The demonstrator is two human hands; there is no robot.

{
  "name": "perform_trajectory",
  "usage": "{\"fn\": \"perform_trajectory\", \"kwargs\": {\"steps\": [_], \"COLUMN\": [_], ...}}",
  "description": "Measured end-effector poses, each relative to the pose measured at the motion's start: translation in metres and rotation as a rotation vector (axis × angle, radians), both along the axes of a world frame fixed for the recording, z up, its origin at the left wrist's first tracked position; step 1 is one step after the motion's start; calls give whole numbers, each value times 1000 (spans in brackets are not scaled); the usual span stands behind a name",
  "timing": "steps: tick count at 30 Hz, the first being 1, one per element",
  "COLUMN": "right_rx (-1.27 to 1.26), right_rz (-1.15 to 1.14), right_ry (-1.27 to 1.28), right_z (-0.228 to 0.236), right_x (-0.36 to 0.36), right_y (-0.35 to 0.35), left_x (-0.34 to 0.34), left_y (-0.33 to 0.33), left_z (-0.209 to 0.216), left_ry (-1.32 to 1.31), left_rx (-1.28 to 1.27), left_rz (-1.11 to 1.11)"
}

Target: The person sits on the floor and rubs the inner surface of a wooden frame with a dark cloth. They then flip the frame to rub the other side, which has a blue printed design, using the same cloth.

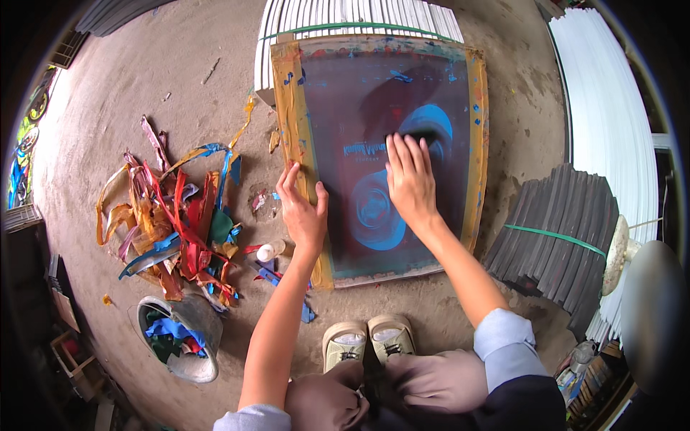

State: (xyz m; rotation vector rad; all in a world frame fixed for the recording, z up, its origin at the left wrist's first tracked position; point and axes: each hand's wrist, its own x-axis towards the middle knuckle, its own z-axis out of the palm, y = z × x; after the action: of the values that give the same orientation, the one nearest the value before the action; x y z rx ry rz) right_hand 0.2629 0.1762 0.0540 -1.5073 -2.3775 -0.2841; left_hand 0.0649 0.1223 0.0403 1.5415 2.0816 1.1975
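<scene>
A screen-printing frame (291,93) lies flat on the ground, its edges wrapped in orange-brown tape and its dark mesh (431,93) smeared with blue ink. My left hand (302,210) grips the frame's left taped edge, thumb on the mesh side. My right hand (411,179) lies flat on the mesh with its fingers together and pointing away from me, pressing near the blue swirl (375,215). I am squatting, and my shoes (370,343) stand just below the frame's near edge.
A heap of used coloured tape strips (176,223) lies to the left, with a tipped metal bucket (188,337) of scraps below it. A small white bottle (267,251) sits beside the frame. Bundled dark sheets (557,230) and white sheet stacks (611,122) stand at right; another white stack (359,18) lies under the frame's far end.
</scene>
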Motion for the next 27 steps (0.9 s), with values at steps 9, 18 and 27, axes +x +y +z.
{"fn": "perform_trajectory", "kwargs": {"steps": [9, 18, 27], "right_rx": [51, 17, 35], "right_rz": [-35, -57, -90], "right_ry": [35, 110, 140], "right_z": [5, 14, 23], "right_x": [-4, -16, -13], "right_y": [7, 21, 30], "left_x": [5, -2, 1], "left_y": [1, -1, 3], "left_z": [-1, 0, -2], "left_ry": [3, 5, 16], "left_rx": [4, 10, 9], "left_rz": [-17, 1, 4]}}
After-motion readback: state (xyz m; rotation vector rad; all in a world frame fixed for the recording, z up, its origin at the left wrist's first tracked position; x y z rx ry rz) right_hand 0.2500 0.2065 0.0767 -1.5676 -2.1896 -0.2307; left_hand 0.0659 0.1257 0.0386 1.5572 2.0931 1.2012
